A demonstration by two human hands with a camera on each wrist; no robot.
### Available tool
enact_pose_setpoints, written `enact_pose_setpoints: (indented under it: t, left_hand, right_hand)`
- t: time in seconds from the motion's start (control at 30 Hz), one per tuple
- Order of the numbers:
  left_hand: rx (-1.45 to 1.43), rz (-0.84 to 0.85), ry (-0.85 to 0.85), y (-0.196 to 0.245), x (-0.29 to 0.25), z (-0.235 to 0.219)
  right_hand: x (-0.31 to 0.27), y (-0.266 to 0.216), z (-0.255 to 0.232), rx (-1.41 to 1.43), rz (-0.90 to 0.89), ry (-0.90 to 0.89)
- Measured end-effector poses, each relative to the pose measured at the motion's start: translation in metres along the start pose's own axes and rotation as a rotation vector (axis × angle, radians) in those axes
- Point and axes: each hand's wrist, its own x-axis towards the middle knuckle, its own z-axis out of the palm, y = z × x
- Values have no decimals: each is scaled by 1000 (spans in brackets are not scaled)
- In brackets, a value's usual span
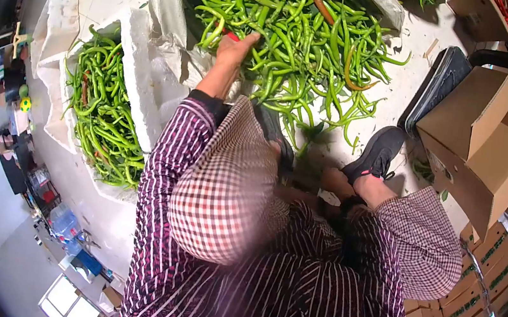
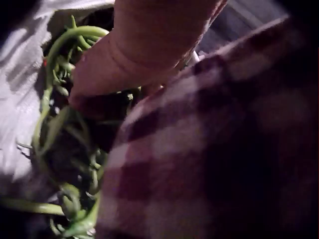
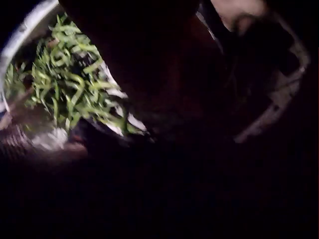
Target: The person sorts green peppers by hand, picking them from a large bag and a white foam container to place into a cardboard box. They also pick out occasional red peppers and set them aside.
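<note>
A heap of long green chili peppers (image 1: 300, 49) spreads over the floor and out of a white sack. My left hand (image 1: 234, 53) reaches into its near left side, the thumb lying against green peppers and the other fingers mostly hidden. Something small and red (image 1: 231, 35) shows beside its knuckles. In the left wrist view, that hand (image 2: 134, 55) bends down among green stems and peppers. My right hand (image 1: 335, 182) is low between the knees, near the right ankle, in shadow; I cannot tell what its fingers do. The right wrist view is mostly dark.
A white foam box (image 1: 140, 73) full of green chilies (image 1: 103, 113) stands on the left. Open cardboard boxes (image 1: 443, 138) stand on the right, beside a black shoe (image 1: 380, 152). Checked cloth (image 1: 216, 198) covers the left knee; stacked cartons (image 1: 481, 284) fill the lower right.
</note>
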Motion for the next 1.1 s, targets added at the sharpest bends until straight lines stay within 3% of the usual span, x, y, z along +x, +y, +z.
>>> enact_pose_setpoints:
  t: [0.03, 0.07, 0.13, 0.17, 0.2, 0.23, 0.27, 0.3, 0.37, 0.47, 0.5, 0.53, 0.57, 0.63, 0.67, 0.7, 0.77, 0.8, 0.83, 0.9, 0.93, 1.1]
  left_hand:
    - [-84, 23, -32, -6, 11, 11]
    - [12, 4, 25, -11, 19, 22]
    - [91, 163, 50, 2, 0, 42]
    - [153, 254, 55, -3, 1, 45]
    - [130, 170, 37, -4, 0, 42]
    - [126, 169, 38, -3, -3, 36]
    - [-102, 72, -68, -1, -7, 29]
    - [-327, -31, -175, 0, -13, 23]
    - [-537, -83, -225, 10, -23, 16]
    - [-529, -73, -126, 8, -9, 17]
    - [-508, -84, -88, 10, -7, 20]
    - [-331, -49, -35, 7, -5, 22]
    - [24, 77, 20, 13, -13, 19]
    - [587, 519, 298, 9, -28, 8]
    - [639, 738, 307, 39, -53, 1]
    - [574, 970, 354, 50, -54, -2]
    - [558, 1047, 146, 72, -45, -5]
    - [717, 1108, 141, 85, -33, -2]
    - [820, 1129, 155, 85, -9, 4]
    - [1067, 1042, 85, 75, 35, 11]
    - [1064, 1044, 81, 75, 47, 15]
    - [1345, 1006, 205, 75, 75, 21]
  right_hand:
    - [-7, -9, -23, -6, 2, 6]
    - [-16, -20, -51, 16, -91, -69]
    - [-51, -28, -97, 38, -183, -138]
    - [-76, -21, -114, 506, -533, 105]
    - [-99, -19, -130, 975, -872, 354]
    - [-100, -28, -163, 794, -609, 173]
    - [-100, -40, -197, 605, -349, 5]
    - [-122, -62, -219, 833, -253, 109]
    - [-129, -67, -254, 1102, -339, 62]
    - [-93, -98, -281, 1013, -527, 378]
    - [-69, -105, -285, 1049, -515, 435]
    - [-48, -113, -288, 1094, -490, 479]
    - [-27, -119, -290, 1140, -465, 524]
    - [14, -125, -287, 1202, -366, 583]
    - [31, -127, -285, 1084, -332, 602]
    - [44, -132, -282, 1018, -413, 631]
    - [32, -161, -278, 1026, -411, 618]
    - [53, -163, -275, 928, -435, 731]
    - [66, -158, -268, 930, -435, 724]
    - [55, -164, -277, 704, -325, 827]
    - [48, -162, -283, 772, -348, 724]
    - [61, -147, -273, 626, -387, 811]
